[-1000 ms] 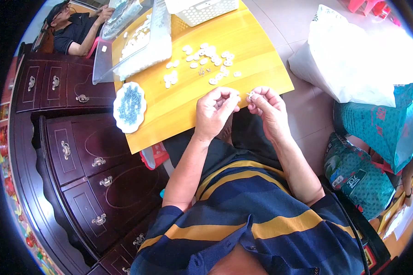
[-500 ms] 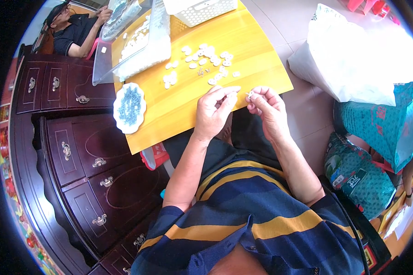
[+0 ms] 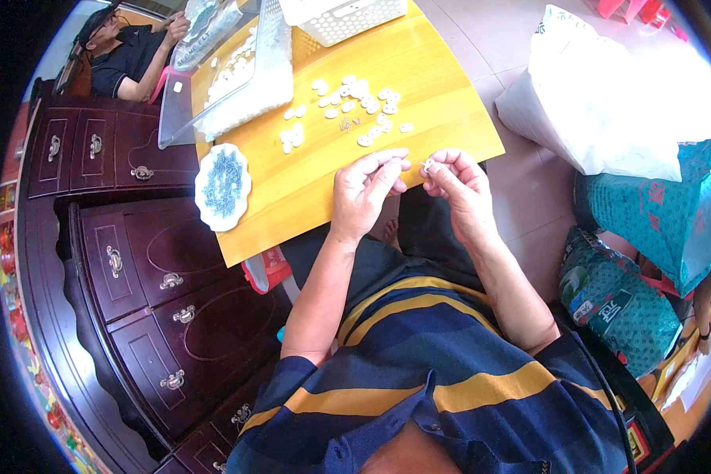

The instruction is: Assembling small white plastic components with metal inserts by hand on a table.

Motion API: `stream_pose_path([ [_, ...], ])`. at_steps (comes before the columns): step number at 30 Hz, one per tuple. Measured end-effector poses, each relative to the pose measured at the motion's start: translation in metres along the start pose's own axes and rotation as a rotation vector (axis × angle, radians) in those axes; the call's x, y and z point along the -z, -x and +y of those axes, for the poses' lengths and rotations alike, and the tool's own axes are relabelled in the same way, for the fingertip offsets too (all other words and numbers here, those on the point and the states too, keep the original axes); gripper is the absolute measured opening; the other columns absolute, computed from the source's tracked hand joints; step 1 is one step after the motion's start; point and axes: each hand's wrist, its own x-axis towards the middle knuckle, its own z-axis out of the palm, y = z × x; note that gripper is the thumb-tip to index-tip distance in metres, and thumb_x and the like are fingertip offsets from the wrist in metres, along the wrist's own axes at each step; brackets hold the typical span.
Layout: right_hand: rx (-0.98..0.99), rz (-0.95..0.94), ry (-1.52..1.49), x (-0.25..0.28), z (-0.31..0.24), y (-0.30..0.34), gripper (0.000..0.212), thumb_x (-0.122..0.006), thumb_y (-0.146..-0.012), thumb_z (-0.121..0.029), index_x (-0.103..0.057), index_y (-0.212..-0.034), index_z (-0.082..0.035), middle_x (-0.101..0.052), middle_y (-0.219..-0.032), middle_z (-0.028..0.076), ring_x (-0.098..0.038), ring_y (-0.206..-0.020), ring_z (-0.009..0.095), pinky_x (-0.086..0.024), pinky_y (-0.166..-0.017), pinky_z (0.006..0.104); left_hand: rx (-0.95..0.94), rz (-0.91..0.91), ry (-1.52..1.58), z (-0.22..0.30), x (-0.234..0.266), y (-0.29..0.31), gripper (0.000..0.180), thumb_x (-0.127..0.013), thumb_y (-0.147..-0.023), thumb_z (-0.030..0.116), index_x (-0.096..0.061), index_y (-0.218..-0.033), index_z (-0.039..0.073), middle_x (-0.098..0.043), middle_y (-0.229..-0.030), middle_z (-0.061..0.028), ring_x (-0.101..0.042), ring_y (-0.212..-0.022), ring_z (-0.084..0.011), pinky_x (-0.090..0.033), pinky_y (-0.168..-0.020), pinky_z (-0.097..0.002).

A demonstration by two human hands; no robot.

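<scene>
Over the near edge of the table, my right hand (image 3: 464, 189) pinches a small white plastic piece (image 3: 427, 165) between thumb and fingertips. To its left, my left hand (image 3: 361, 193) is closed with thumb against fingers; whatever it may hold is hidden. A small gap separates the two hands. Just beyond them lie loose white oval pieces (image 3: 348, 106), several with holes. Among these is a little heap of small copper-coloured metal parts (image 3: 348, 124). A scalloped white dish (image 3: 243, 197) full of small dark blue-grey parts stands at the table's left edge.
A clear plastic bin (image 3: 280, 87) with white pieces and a white perforated basket (image 3: 347, 25) occupy the far side of the yellow table (image 3: 292, 213). Dark wooden drawers (image 3: 126, 253) stand left, large bags (image 3: 561, 103) right. Another person (image 3: 130, 59) sits at far left.
My left hand has shifted slightly left, and its fingertips have turned a little. My right hand has moved only slightly, still pinching the white piece.
</scene>
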Motion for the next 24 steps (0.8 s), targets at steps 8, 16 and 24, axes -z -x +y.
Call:
stream_pose_path([
  [8,0.006,-0.011,0.007,-0.002,-0.003,0.0,0.013,-0.066,-0.098,-0.014,-0.063,-0.107,-0.006,-0.069,-0.094,0.003,-0.062,-0.08,0.008,-0.049,-0.075,0.0223,0.067,0.034,0.154,-0.002,0.002,0.0,0.022,-0.061,-0.099,0.009,-0.067,-0.115,-0.005,-0.073,-0.096,-0.0089,-0.061,-0.065,-0.007,-0.052,-0.061,-0.0205],
  [16,0.019,-0.01,-0.004,-0.002,-0.001,0.0,0.012,-0.066,-0.098,-0.015,-0.064,-0.107,-0.006,-0.069,-0.094,0.003,-0.062,-0.079,0.008,-0.049,-0.075,0.0223,0.123,0.009,0.153,0.003,0.004,0.001,0.022,-0.064,-0.097,0.007,-0.063,-0.115,-0.005,-0.073,-0.091,-0.0093,-0.06,-0.063,-0.0065,-0.051,-0.06,-0.0196],
  [24,0.039,-0.011,0.045,-0.004,-0.001,0.002,0.012,-0.065,-0.098,-0.015,-0.064,-0.107,-0.006,-0.069,-0.094,0.003,-0.062,-0.08,0.009,-0.049,-0.076,0.0224,0.094,0.064,0.235,-0.005,0.012,0.002,0.02,-0.068,-0.092,0.004,-0.069,-0.111,-0.003,-0.071,-0.091,-0.0068,-0.059,-0.065,-0.0069,-0.048,-0.061,-0.0201],
])
